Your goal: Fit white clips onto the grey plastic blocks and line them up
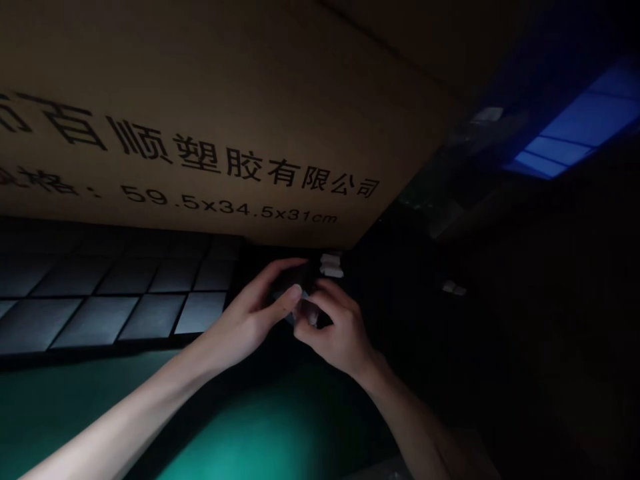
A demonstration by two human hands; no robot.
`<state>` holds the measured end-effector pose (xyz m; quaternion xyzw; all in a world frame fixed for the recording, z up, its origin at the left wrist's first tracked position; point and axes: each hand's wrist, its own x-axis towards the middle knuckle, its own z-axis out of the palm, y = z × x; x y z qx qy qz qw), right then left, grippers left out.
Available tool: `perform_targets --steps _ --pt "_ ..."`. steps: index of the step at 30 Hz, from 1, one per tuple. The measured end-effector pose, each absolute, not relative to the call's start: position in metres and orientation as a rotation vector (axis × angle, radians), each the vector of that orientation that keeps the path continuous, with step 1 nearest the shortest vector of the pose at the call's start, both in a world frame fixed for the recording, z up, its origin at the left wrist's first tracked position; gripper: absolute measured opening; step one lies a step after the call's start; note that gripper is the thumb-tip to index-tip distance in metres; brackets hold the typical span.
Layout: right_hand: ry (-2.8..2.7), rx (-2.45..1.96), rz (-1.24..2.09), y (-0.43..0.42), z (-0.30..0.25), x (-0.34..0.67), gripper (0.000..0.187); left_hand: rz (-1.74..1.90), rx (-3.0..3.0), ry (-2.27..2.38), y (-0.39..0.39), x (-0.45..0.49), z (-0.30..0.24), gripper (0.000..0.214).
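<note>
My left hand (267, 300) is closed on a small dark, flat-looking piece (295, 277), its thumb lying across the near side. From the right, my right hand (337, 317) pinches the same piece with thumb and fingertips, where a bit of thin, shiny clear material shows. Shadow and fingers hide most of the piece, so its kind cannot be told. Just beyond the fingers lie small white pieces (331, 265). To the left of my hands, rows of grey square pieces (150, 317) lie side by side.
A large cardboard box (240, 87) with black printed characters stands right behind my hands. The surface in front is green (260, 433). A blue container (575, 133) is at the upper right, and another small white piece (454, 288) lies in the dark area on the right.
</note>
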<state>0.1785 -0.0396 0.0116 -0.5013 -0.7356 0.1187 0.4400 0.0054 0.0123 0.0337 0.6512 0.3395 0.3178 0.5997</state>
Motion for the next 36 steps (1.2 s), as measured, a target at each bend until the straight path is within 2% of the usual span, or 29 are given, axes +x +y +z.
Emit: perform_targets --steps 7,12,16,20,23,30,36 --pt "-1.718 -1.211 0.430 -0.039 0.010 0.178 0.013 0.750 1.515 0.758 0.012 0.004 0.031 0.048" --pt "-1.629 -1.193 0.479 -0.040 0.005 0.176 0.022 0.798 1.503 0.780 0.014 0.004 0.030 0.047" --pt "-1.679 -1.220 0.614 -0.040 0.013 0.186 0.013 0.875 1.469 0.827 0.017 0.004 0.033 0.050" --pt "-1.899 -1.157 0.668 -0.037 0.025 0.203 0.028 0.878 1.403 0.844 0.019 0.001 0.032 0.050" --pt "-1.971 -1.081 0.622 -0.034 0.026 0.211 0.029 0.831 1.363 0.810 0.019 0.001 0.031 0.047" --pt "-1.916 -1.036 0.473 -0.036 0.021 0.203 0.017 0.741 1.434 0.840 0.014 0.007 0.034 0.048" --pt "-1.842 -1.039 0.406 -0.038 0.018 0.195 0.021 0.789 1.344 0.818 0.015 0.012 0.031 0.048"
